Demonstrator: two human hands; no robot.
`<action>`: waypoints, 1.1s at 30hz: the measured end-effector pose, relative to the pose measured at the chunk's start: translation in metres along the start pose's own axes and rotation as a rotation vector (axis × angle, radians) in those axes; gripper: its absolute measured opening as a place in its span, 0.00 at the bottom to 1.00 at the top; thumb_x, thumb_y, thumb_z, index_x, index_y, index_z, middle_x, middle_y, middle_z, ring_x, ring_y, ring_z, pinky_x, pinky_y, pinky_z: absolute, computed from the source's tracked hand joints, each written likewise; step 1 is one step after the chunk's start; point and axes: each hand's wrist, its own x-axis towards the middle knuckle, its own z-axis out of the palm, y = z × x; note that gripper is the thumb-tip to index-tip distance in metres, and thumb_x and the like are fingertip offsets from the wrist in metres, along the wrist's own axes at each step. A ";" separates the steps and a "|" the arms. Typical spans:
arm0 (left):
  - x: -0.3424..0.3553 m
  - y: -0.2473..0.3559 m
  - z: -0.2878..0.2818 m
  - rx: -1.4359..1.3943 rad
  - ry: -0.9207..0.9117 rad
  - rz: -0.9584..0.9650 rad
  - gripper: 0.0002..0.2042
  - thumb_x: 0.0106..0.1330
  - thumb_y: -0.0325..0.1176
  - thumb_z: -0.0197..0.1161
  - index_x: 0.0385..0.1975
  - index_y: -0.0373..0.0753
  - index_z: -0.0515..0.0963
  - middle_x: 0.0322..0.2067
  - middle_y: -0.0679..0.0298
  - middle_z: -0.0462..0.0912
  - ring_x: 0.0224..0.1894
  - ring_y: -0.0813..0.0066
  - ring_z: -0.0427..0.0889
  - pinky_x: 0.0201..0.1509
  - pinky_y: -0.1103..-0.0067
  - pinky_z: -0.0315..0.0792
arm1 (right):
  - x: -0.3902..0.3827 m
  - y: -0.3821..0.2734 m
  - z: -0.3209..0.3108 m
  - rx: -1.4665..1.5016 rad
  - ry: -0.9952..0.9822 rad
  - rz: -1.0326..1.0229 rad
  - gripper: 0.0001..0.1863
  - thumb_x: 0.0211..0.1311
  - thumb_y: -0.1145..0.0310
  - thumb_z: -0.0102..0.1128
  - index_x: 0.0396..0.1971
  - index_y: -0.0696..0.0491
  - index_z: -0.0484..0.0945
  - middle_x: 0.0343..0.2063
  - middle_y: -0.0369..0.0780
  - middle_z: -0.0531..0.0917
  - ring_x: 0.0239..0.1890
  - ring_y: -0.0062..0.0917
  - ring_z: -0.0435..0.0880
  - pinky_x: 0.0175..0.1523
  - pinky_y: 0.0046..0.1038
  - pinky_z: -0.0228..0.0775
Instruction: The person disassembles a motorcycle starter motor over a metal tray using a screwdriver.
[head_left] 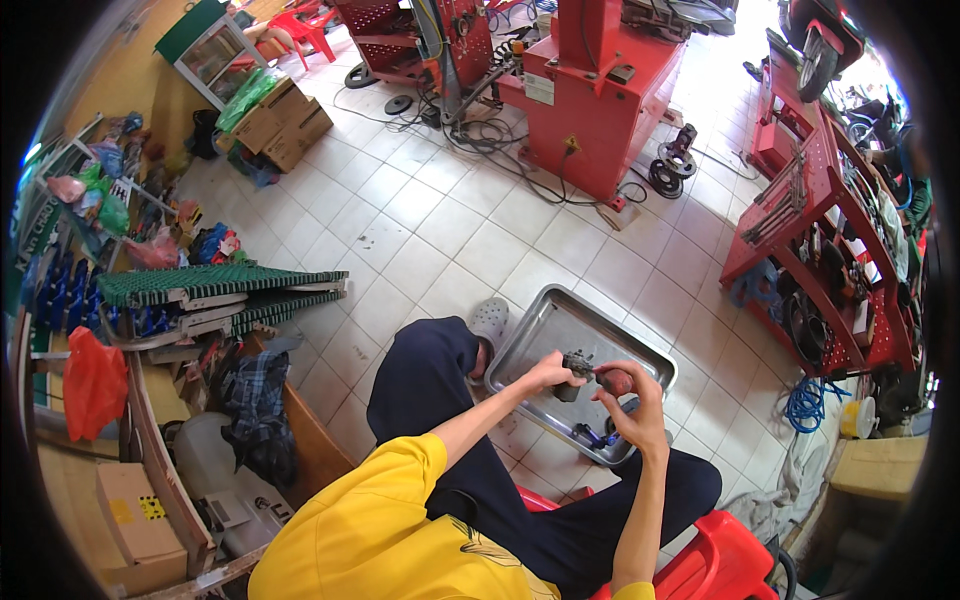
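Both forearms are raised in front of the torso; left hand [548,373] is closed in a grip, right hand [632,405] curled, fingers bent inward.

A red machine [590,85] is seen at twelve o'clock. Cardboard boxes [283,125] are stacked at ten o'clock. A blue hose coil [808,402] is laid at four o'clock.

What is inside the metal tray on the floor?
In the tray, a small blue part lies near its front edge. The left hand and right hand, holding a dark part, cover the middle.
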 end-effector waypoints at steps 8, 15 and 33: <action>0.008 -0.013 0.001 0.034 0.061 -0.006 0.18 0.47 0.35 0.78 0.35 0.30 0.85 0.30 0.58 0.84 0.34 0.70 0.80 0.40 0.74 0.73 | -0.001 0.009 0.008 -0.335 0.187 -0.095 0.24 0.41 0.78 0.82 0.39 0.56 0.80 0.39 0.43 0.85 0.40 0.29 0.87 0.43 0.26 0.77; 0.005 -0.006 -0.001 0.023 0.006 -0.011 0.19 0.48 0.35 0.78 0.36 0.29 0.84 0.32 0.56 0.84 0.36 0.68 0.80 0.41 0.72 0.73 | 0.002 -0.011 -0.003 -0.142 -0.026 -0.016 0.21 0.42 0.72 0.83 0.38 0.54 0.82 0.33 0.40 0.85 0.35 0.30 0.86 0.43 0.28 0.78; 0.022 -0.024 0.001 0.045 -0.007 -0.067 0.28 0.45 0.42 0.80 0.41 0.27 0.78 0.34 0.56 0.81 0.38 0.68 0.79 0.41 0.72 0.73 | 0.002 0.006 -0.007 -0.164 0.066 -0.034 0.22 0.38 0.77 0.82 0.36 0.55 0.81 0.38 0.39 0.84 0.36 0.30 0.83 0.45 0.29 0.74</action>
